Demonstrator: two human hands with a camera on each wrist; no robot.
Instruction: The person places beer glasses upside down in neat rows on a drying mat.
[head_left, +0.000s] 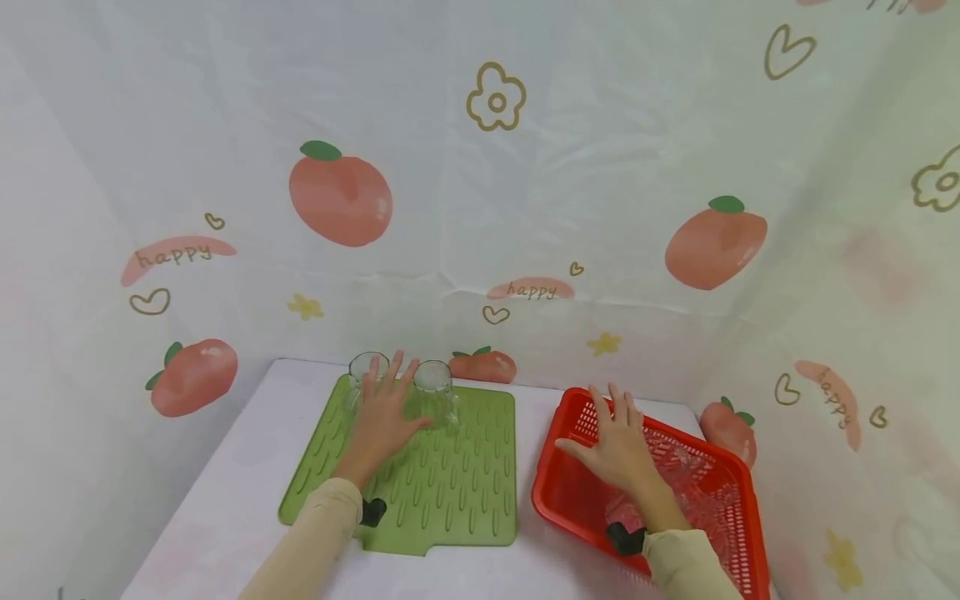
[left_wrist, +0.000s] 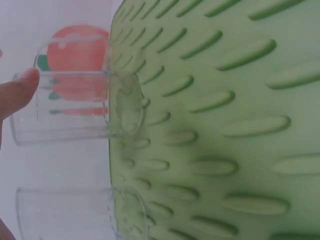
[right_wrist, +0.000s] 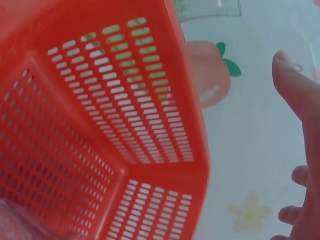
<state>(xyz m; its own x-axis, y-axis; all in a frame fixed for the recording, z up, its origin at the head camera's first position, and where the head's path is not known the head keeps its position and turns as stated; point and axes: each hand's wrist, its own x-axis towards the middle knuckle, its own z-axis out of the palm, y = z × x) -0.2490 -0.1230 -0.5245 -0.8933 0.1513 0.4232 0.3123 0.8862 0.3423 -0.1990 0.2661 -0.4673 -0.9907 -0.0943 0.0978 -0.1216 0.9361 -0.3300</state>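
Two clear glass mugs stand at the back of a green drying mat (head_left: 468, 508); one mug (head_left: 434, 385) is right of the other mug (head_left: 362, 367). My left hand (head_left: 382, 427) is over the mat in front of them, fingers spread. In the left wrist view, its thumb (left_wrist: 22, 92) overlaps the rim of one mug; whether they touch I cannot tell. My right hand (head_left: 621, 450) hovers above a red perforated plastic basket (head_left: 546, 500), fingers apart and holding nothing. Clear glassware (head_left: 708, 496) lies inside the basket toward its right, partly covered by my forearm.
Mat and basket sit side by side on a white table (head_left: 225, 500). A printed white cloth (head_left: 450, 208) with peach-like fruit and hearts hangs behind and at both sides. Each wrist wears a dark strap.
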